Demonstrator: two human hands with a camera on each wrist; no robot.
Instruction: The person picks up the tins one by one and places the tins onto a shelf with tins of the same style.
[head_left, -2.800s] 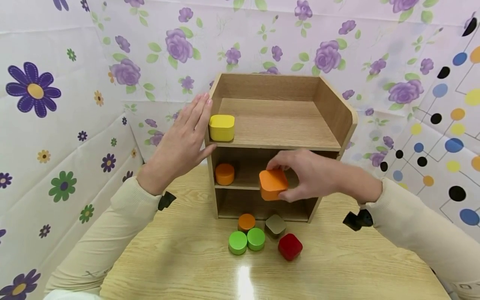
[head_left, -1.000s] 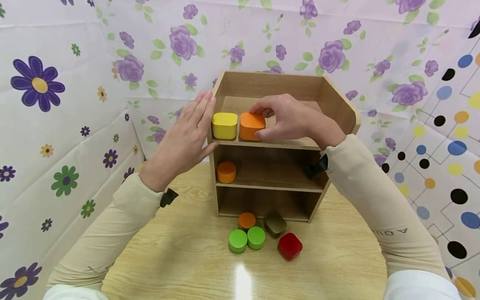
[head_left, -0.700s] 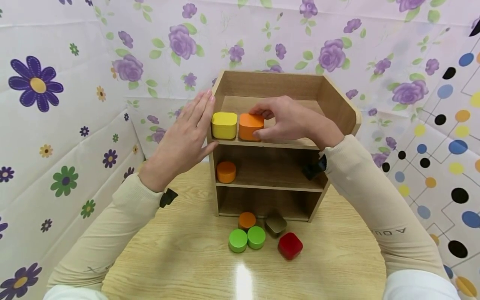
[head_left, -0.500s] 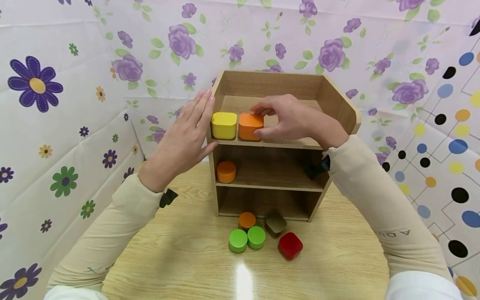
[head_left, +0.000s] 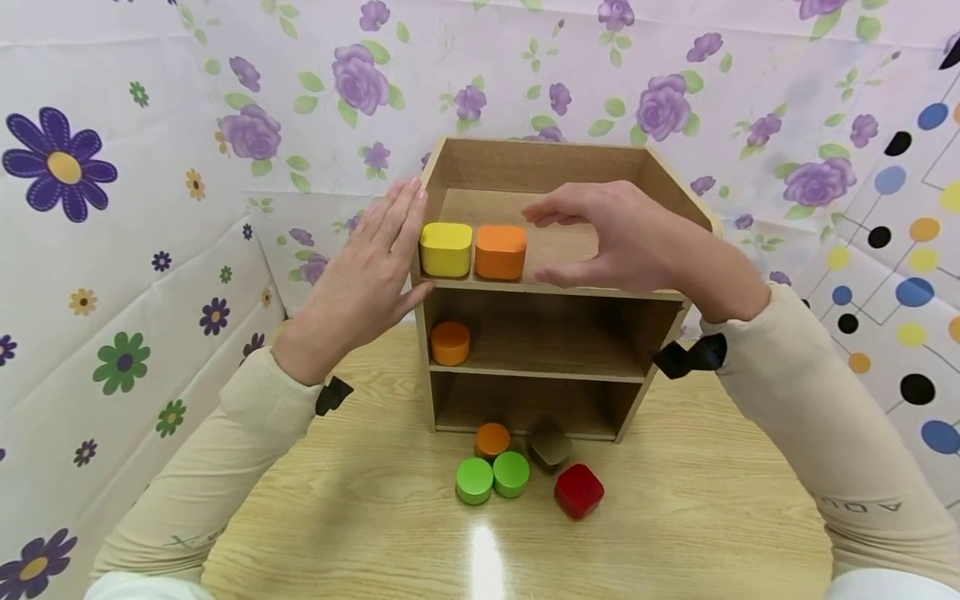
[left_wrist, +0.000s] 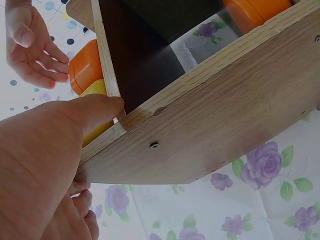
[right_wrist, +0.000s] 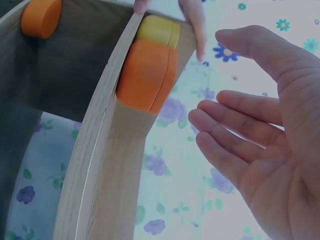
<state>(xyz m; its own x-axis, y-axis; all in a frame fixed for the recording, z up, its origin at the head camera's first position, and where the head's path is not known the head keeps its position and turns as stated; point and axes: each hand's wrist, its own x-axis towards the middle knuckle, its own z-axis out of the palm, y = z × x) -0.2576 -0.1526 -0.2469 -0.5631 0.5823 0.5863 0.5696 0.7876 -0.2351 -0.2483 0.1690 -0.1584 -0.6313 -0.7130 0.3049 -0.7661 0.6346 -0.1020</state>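
right hand, empty and wide; orange block just to its left, near the shelf edge: a snagging thumb could drag the block off.

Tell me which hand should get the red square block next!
Probably the right hand: it's empty and looks nearer the red square block, while the left hand rests against the wooden shelf.

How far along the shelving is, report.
Shelved: yellow block and orange block up top, orange cylinder on the middle shelf. In hand: nothing; the right hand is clear of the orange block, the left hand touches the shelf unit. Apparently left: red block, brown block, two green cylinders and another orange cylinder on the table.
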